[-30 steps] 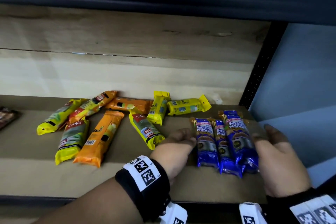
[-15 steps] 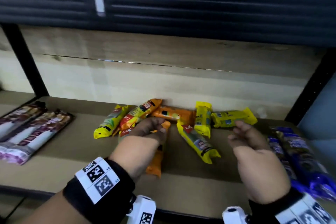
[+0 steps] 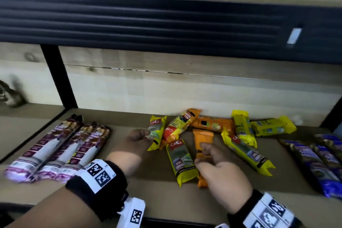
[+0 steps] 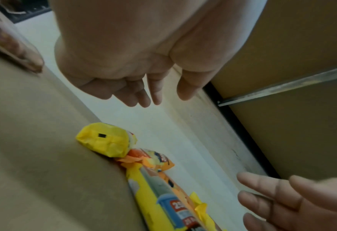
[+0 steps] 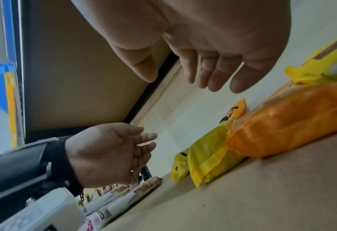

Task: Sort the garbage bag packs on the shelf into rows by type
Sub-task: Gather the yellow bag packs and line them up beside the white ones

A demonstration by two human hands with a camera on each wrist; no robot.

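1. The mixed yellow and orange packs are seen heaped mid-shelf.
2. The left hand, released, is held beside them.
3. The right hand, fingers relaxed, is poised over an orange pack.

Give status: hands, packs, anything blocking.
Left hand open, above the shelf, holding nothing. Right hand open over orange pack. Yellow and orange packs jumbled mid-shelf. Nothing blocking.
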